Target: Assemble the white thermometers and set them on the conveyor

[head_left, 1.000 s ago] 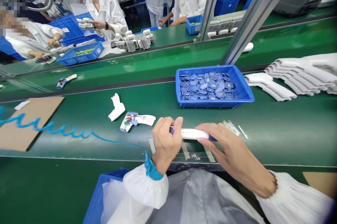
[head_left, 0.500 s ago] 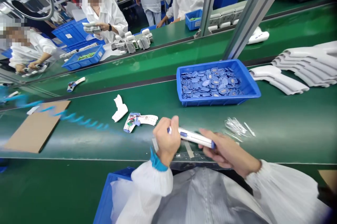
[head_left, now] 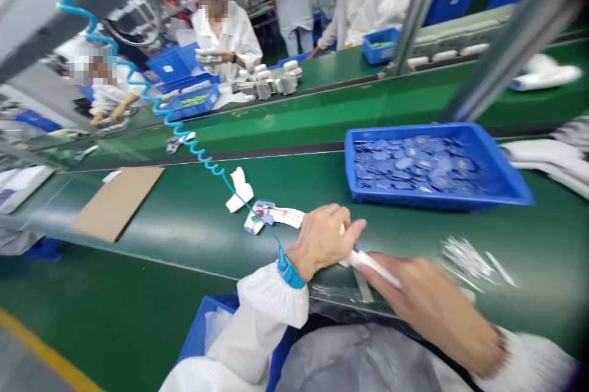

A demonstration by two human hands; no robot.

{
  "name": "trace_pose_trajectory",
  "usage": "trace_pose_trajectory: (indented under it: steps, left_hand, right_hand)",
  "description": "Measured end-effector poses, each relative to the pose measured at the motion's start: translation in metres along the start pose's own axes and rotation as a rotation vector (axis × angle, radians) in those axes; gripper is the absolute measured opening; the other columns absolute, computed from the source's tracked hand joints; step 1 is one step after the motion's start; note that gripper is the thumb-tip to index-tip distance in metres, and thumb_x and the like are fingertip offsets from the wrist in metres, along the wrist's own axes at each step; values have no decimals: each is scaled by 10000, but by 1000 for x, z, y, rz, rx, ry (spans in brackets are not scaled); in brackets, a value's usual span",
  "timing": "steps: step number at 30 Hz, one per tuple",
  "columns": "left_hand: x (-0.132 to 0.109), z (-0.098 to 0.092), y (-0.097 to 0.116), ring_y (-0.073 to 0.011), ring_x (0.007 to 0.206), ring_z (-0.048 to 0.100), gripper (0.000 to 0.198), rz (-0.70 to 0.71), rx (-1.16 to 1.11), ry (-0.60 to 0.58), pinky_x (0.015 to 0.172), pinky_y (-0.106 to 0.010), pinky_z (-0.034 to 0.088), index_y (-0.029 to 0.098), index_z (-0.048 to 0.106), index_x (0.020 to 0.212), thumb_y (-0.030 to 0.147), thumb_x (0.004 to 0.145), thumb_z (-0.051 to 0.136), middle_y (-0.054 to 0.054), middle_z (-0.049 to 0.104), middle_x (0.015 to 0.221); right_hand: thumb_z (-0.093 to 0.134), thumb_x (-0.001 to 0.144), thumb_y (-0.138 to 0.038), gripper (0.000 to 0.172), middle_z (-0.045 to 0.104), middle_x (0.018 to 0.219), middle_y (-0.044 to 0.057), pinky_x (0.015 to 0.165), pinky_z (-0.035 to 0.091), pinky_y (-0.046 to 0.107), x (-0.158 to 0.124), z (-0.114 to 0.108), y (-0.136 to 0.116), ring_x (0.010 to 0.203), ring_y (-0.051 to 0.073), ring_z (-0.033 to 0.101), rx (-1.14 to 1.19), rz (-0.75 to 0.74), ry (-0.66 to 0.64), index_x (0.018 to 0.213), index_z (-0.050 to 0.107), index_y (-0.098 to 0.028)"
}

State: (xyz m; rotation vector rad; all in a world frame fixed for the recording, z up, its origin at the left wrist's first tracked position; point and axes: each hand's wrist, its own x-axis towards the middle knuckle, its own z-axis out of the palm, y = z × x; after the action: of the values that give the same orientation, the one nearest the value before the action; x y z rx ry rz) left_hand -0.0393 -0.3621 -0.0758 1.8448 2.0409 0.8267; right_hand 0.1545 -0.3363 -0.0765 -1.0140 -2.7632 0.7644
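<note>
White plastic housing piece (head_left: 373,269), with a blue part showing near the left hand, sits between both hands at the front edge of the green assembly belt (head_left: 294,180), slanting toward four o'clock.

Head view: the left hand (head_left: 322,242) is closed around the near end, its fingers curled over and hiding that end. The right hand (head_left: 427,312) is motion-blurred, with its fingers (head_left: 391,272) stretched along the far end (whether they grip firmly, I cannot tell). Both hands are on this one piece, and nothing else is being held.

An opened housing with a circuit board (head_left: 260,217) lies at ten o'clock from the left hand. A blue wrist strap (head_left: 289,272) circles that wrist, its coiled cord (head_left: 202,156) rising toward eleven o'clock. A blue tray (head_left: 437,199) of blue discs sits at two o'clock.
</note>
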Motion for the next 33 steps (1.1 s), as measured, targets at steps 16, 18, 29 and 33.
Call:
trace_pose_trajectory:
  steps: [16, 18, 29, 33]
  left_hand:
    - [76, -195, -141, -216, 859, 638, 251, -694, 24, 313, 812, -325, 476, 127, 654, 908, 371, 873, 702, -129, 701, 933]
    - [38, -173, -132, -197, 846, 640, 317, -629, -41, 219, 788, -296, 480, 143, 675, 942, 400, 794, 788, -96, 713, 943]
    - [-61, -53, -29, -143, 776, 567, 258, -295, -466, -12, 710, -250, 417, 190, 667, 931, 390, 826, 791, 14, 658, 852]
    - [-52, -50, -6, -154, 822, 569, 228, -121, -372, -23, 755, -264, 422, 196, 640, 925, 360, 853, 780, 11, 645, 884]
  right_hand:
    - [637, 887, -349, 336, 655, 1155, 163, 812, 488, 453, 151, 53, -86, 1068, 345, 591, 59, -166, 50, 1162, 634, -156]
    - [661, 866, -308, 245, 650, 1072, 139, 798, 490, 416, 155, 57, -84, 1013, 311, 605, 93, -171, 46, 1064, 643, -165]
    - [510, 1001, -422, 241, 713, 1036, 26, 786, 442, 354, 70, -5, -46, 940, 213, 626, 292, -169, 157, 975, 699, -275]
    - [466, 1037, -387, 288, 717, 922, -15, 790, 334, 382, 45, -20, -39, 823, 188, 590, 32, -233, 352, 885, 680, -270]
